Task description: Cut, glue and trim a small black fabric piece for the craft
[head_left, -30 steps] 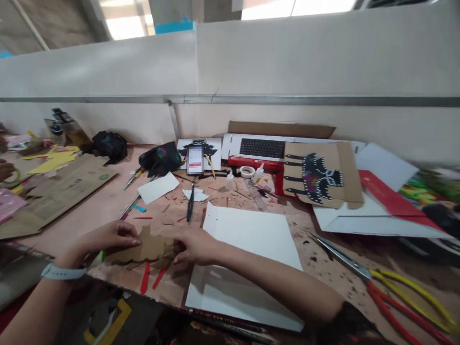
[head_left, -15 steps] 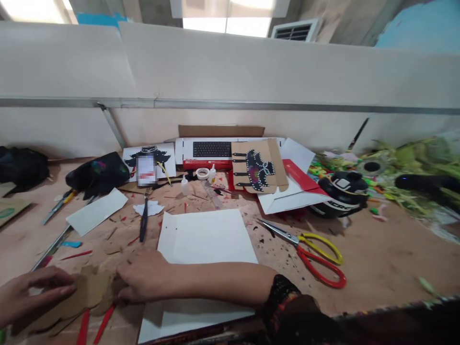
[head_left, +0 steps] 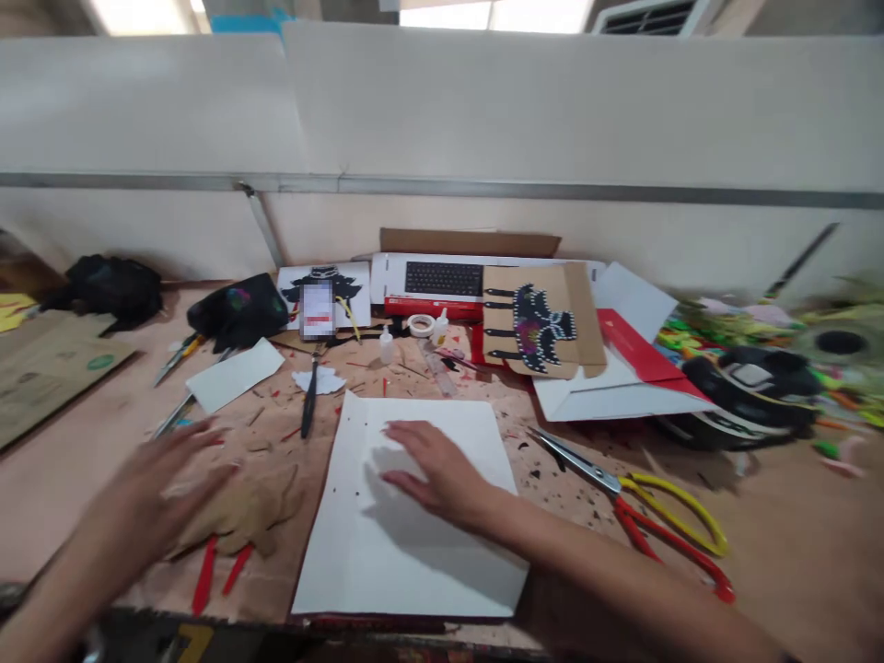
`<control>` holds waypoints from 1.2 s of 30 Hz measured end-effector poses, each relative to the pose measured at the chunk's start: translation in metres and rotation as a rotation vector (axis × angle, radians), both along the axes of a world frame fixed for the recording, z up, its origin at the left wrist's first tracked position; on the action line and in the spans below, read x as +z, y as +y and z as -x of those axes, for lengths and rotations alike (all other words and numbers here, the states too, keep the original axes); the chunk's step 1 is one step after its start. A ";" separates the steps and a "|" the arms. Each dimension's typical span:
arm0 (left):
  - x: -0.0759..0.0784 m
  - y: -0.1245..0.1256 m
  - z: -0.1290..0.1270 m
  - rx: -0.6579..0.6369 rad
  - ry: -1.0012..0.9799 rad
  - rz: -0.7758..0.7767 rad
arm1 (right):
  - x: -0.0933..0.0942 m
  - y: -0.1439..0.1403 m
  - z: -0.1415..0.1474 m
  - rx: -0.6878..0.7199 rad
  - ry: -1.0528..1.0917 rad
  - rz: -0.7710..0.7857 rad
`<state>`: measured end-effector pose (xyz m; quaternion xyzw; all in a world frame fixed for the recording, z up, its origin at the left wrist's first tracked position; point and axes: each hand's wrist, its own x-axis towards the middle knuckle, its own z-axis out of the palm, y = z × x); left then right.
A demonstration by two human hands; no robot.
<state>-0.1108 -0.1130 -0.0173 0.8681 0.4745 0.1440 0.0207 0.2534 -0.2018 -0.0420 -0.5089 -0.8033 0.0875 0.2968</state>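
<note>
1. Fingers [head_left: 404, 431] on the right hand [head_left: 442, 471] are stretched out flat and a little spread, palm down on the white paper sheet [head_left: 407, 525], not pinching anything.
2. Left hand [head_left: 162, 479] is motion-blurred, fingers spread loose, sitting over the left end of the brown cardboard cutout [head_left: 241, 516]. Can't tell if it's actually touching it.
3. That sheet lies flat near the front edge of the desk [head_left: 780, 516], long axis running from the near edge toward the back, leaning slightly to the right as it goes away. Its far short edge points at the clutter in the back.
4. Cutout is just left of the sheet, long axis roughly left-right, with two red strips [head_left: 217, 575] poking out under it toward the near edge.
5. Right of the sheet, red and yellow scissors [head_left: 642, 502] lie with the blades aimed up-left at the sheet's corner, handles toward the right.
6. Behind the sheet: a black-handled tool [head_left: 310, 405] lying front-to-back, a roll of tape [head_left: 421, 325], small glue bottles [head_left: 387, 346], and a phone [head_left: 319, 310] propped up.
7. Further back right, a brown card with a beaded black shape [head_left: 535, 329] leans on a red and white box [head_left: 622, 368].
</note>
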 end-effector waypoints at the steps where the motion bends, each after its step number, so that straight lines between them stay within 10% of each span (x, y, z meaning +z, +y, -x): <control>1: 0.001 -0.016 -0.020 -0.038 -0.012 -0.011 | -0.005 -0.005 -0.014 -0.047 -0.026 0.000; 7: -0.016 -0.070 -0.107 -0.329 -0.020 0.306 | -0.032 -0.031 -0.056 -0.162 -0.259 -0.100; 22: -0.029 -0.072 -0.127 -0.070 -0.155 0.405 | -0.069 -0.016 -0.086 -0.093 -0.400 -0.102; 30: -0.079 -0.074 -0.121 -0.168 0.100 -0.041 | -0.052 -0.019 -0.087 -0.076 -0.334 0.073; 36: -0.066 -0.071 -0.123 -0.196 0.167 0.119 | -0.010 -0.028 -0.111 -0.311 0.023 0.257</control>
